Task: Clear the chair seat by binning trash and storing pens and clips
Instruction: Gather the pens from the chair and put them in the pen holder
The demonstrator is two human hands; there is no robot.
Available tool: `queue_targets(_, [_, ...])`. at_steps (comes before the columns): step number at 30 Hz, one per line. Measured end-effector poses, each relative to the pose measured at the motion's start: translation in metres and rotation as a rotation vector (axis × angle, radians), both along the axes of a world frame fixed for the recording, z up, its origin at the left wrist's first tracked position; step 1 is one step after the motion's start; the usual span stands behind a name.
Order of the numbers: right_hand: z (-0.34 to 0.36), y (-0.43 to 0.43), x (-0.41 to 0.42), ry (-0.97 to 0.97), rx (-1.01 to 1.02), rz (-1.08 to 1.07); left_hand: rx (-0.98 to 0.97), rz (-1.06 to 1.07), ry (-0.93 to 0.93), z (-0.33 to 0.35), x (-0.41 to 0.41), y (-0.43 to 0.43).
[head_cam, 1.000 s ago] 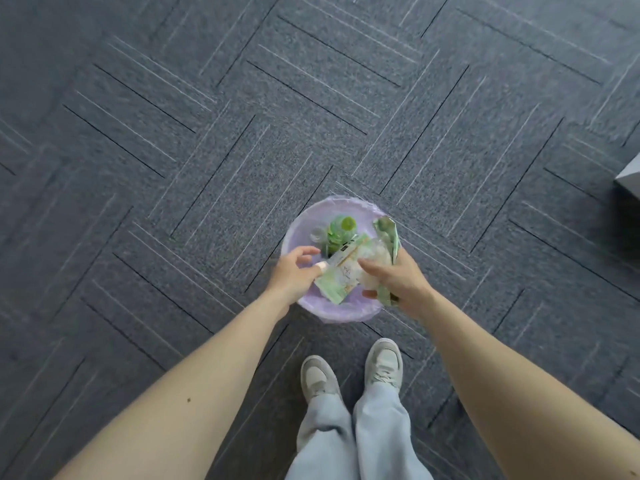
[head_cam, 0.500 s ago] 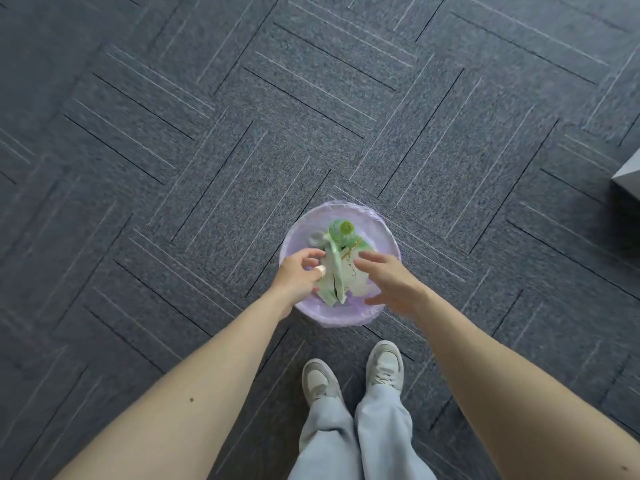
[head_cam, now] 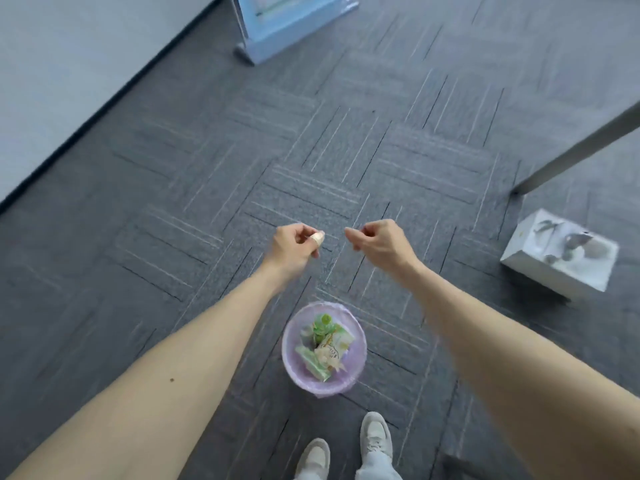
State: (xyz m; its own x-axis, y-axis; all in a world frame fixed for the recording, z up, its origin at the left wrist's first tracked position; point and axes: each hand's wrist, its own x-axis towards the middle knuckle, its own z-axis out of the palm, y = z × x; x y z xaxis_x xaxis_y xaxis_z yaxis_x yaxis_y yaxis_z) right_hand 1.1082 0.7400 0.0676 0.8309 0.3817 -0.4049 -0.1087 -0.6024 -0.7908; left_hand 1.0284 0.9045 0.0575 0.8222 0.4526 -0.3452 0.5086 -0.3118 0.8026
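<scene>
A small bin lined with a lavender bag stands on the grey carpet just in front of my feet. Green and white snack wrappers and a green bottle lie inside it. My left hand hovers over the carpet beyond the bin, fingers loosely curled, a pale plaster on one fingertip, holding nothing. My right hand hangs level with it to the right, also loosely curled and empty. The chair, pens and clips are out of view.
A white box sits on the carpet at the right. A grey metal leg slants down at the upper right. A light-blue stand base is at the top. A pale wall with dark skirting runs along the left.
Both hands let go of the wrappers, which now lie in the bin, and lifted away from it. My view has tilted up and forward, so the bin sits lower in frame.
</scene>
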Motion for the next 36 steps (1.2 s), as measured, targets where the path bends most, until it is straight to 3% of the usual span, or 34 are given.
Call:
queue_targets(7, [0.206, -0.059, 0.021, -0.343, -0.074, -0.097, 0.154, -0.274, -0.285, 0.199, 0.053, -0.035])
queue_targets(16, [0.367, -0.22, -0.088, -0.578, -0.292, -0.413, 0.32, -0.777, -0.577, 0.368, 0.04, -0.188])
queue_targets(23, [0.421, -0.379, -0.258, -0.597, -0.463, -0.822, 0.307, -1.285, -0.771, 0.422, -0.044, -0.377])
queue_targets(36, [0.401, -0.578, -0.695, -0.392, -0.593, -1.627, 0.105, -2.026, -0.885, 0.418, -0.386, -0.706])
